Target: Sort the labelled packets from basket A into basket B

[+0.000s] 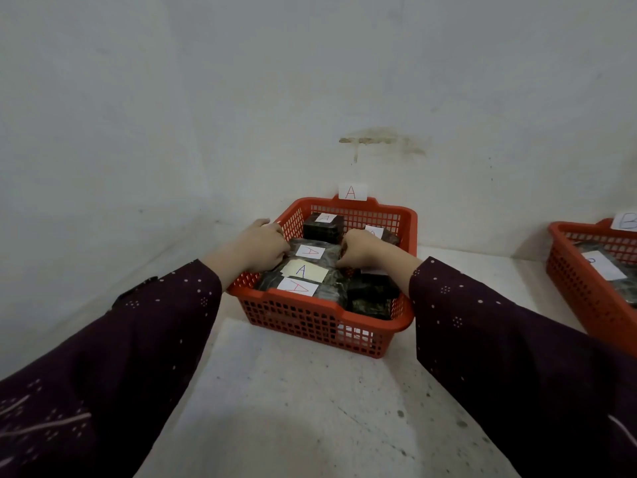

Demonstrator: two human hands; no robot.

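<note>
Packet [312, 251] — apparently gripped at edges.

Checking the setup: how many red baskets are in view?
2: basket A in the middle by the wall, both hands inside it; basket B at the right edge, partly cut off. More may lie out of frame.

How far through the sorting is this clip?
Early to midway. Basket B already holds at least one labelled packet. Both hands, left hand and right hand, grip one packet inside basket A. Several labelled packets remain there.
</note>
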